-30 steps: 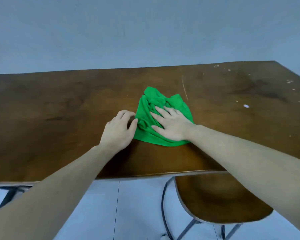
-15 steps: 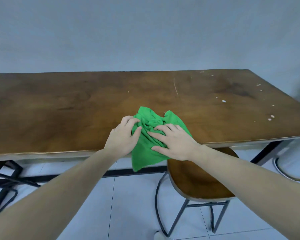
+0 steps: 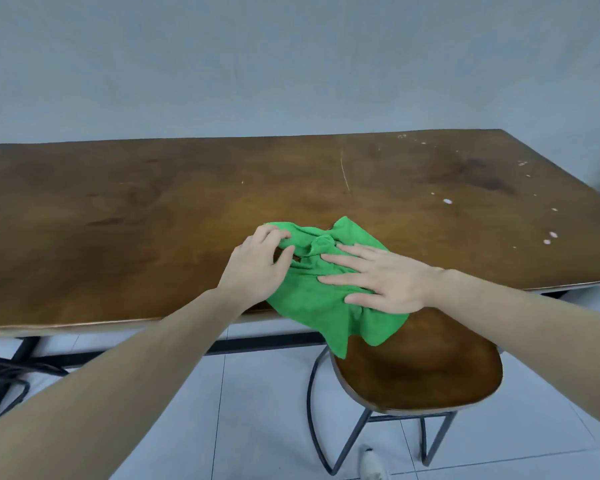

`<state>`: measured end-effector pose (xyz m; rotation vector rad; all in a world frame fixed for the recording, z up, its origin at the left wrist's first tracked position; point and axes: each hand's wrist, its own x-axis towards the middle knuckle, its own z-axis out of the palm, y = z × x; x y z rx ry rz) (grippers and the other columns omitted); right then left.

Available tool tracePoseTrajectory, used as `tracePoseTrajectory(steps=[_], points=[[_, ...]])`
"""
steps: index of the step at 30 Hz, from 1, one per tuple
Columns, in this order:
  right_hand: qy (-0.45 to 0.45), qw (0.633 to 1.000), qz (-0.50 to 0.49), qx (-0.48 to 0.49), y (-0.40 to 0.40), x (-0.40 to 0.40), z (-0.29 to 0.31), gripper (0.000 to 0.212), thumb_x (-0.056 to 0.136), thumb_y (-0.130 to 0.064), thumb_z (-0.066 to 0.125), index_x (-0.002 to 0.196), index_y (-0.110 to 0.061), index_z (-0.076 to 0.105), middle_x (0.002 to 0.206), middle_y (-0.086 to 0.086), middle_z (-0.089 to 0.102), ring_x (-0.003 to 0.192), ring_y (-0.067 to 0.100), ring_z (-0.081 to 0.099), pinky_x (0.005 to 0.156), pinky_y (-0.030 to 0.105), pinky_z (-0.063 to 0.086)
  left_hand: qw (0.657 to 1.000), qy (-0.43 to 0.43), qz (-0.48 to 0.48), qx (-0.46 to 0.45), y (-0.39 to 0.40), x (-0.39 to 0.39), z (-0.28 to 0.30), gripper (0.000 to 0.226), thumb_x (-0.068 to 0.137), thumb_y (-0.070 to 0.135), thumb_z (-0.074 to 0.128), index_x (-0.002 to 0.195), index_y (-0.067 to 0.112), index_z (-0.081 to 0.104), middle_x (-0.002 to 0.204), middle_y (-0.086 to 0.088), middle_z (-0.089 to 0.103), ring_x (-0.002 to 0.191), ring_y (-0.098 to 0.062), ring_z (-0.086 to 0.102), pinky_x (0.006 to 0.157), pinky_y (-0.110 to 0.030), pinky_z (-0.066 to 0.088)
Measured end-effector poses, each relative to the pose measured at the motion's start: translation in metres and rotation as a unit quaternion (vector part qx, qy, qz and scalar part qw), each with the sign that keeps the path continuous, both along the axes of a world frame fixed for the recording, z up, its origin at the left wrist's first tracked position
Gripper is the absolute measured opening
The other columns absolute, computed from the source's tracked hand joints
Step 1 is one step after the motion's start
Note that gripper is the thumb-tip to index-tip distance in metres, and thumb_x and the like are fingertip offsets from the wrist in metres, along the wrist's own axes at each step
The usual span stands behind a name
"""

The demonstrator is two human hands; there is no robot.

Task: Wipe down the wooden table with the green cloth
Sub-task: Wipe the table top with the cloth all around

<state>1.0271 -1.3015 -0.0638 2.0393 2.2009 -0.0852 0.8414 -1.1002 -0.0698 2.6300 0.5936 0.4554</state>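
A crumpled green cloth (image 3: 321, 303) lies at the near edge of the long brown wooden table (image 3: 153, 209), and its lower part hangs over the edge toward the floor. My left hand (image 3: 257, 265) pinches the cloth's left side with curled fingers. My right hand (image 3: 378, 277) lies flat on the cloth with fingers spread, pressing it against the table edge. Several small white specks (image 3: 447, 201) dot the table's right side.
A wooden stool (image 3: 420, 375) with black metal legs stands under the table edge, right below the hanging cloth. A pale wall runs behind the table. The floor is light tile, and black table legs (image 3: 4, 379) show at the left.
The cloth has been dragged from the table's middle to its near edge, where it now hangs over. My left hand moved from the bare wood beside the cloth onto it and grips it.
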Motion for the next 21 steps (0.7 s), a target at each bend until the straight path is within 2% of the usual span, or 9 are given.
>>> tracePoseTrajectory(steps=[5,10,17,21], points=[[0.006,1.000,-0.018,-0.010,0.020,0.064,0.001,0.056,0.100,-0.066,0.012,0.154,-0.053,0.005,0.167,-0.009,-0.006,0.153,0.019,-0.011,0.123,0.037,-0.007,1.000,0.015,0.012,-0.007,0.008,0.060,-0.001,0.037,0.101,0.042,0.039,0.132,0.026,0.052,0.139,0.009,0.046,0.126,-0.017,0.047,0.107,-0.042,0.034],[0.008,1.000,-0.029,-0.003,0.067,0.135,0.000,0.059,0.100,-0.067,0.011,0.156,-0.049,0.005,0.168,-0.007,-0.003,0.154,0.022,-0.006,0.124,0.038,-0.004,0.997,0.022,0.065,-0.017,0.028,0.130,-0.004,0.038,0.102,0.044,0.035,0.133,0.028,0.051,0.139,0.010,0.048,0.127,-0.017,0.046,0.110,-0.041,0.026],[0.012,0.998,-0.056,-0.015,0.155,0.240,-0.002,0.080,0.086,-0.075,-0.006,0.158,-0.040,0.002,0.168,-0.005,-0.001,0.154,0.024,-0.001,0.125,0.042,0.003,0.986,-0.016,0.160,-0.040,0.070,0.220,-0.002,0.041,0.101,0.041,0.037,0.136,0.024,0.051,0.144,0.004,0.048,0.133,-0.019,0.044,0.111,-0.043,0.031],[0.010,0.997,-0.076,-0.017,0.204,0.291,-0.001,0.061,0.102,-0.058,0.011,0.159,-0.036,0.003,0.168,-0.004,-0.002,0.154,0.024,-0.001,0.125,0.041,0.002,0.987,0.001,0.158,-0.006,0.084,0.251,-0.006,0.045,0.101,0.044,0.034,0.140,0.026,0.048,0.148,0.004,0.045,0.137,-0.017,0.040,0.114,-0.043,0.029]])
